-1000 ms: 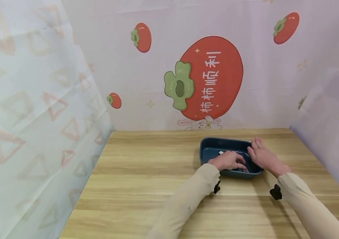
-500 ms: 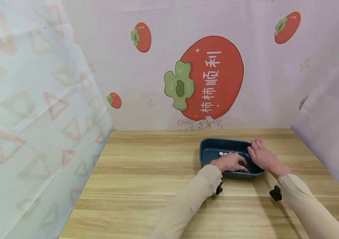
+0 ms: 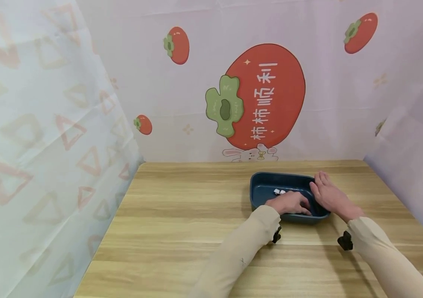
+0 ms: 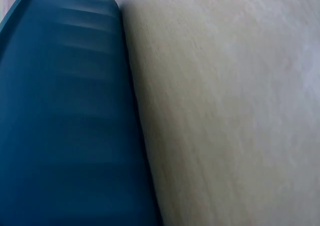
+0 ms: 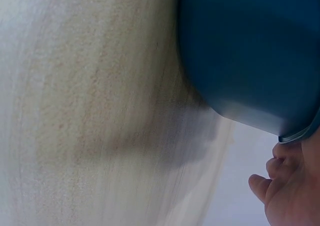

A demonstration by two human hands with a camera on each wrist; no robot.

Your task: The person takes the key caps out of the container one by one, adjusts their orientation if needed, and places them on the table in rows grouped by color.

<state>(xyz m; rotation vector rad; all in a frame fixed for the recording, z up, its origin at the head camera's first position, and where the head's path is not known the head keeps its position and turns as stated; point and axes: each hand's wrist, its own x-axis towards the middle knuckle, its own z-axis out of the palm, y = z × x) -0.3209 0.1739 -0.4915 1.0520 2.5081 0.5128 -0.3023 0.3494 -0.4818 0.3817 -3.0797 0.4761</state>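
A dark blue rectangular plastic bin (image 3: 271, 180) stands on the wooden table. Inside it lie small white pieces (image 3: 277, 191), too small to identify. My left hand (image 3: 289, 203) reaches over the front rim into the bin, its fingers bent down near the right front corner. What lies under those fingertips is hidden. At the bin's right end my right hand (image 3: 331, 196) holds the rim, thumb towards the inside and fingers along the outside. In the right wrist view its fingers (image 5: 280, 166) show beside the rim. The left wrist view shows only the bin's outer wall (image 4: 70, 111) and the table.
The wooden table (image 3: 181, 219) extends left and in front of the bin. A printed cloth wall (image 3: 189, 91) with persimmon pictures rises behind it, and pale cloth hangs on both sides. A dark camera (image 3: 345, 241) sits at my right wrist.
My left hand has shifted slightly to the right inside the bin, exposing more of the white pieces. The right hand stays at the bin's right end.
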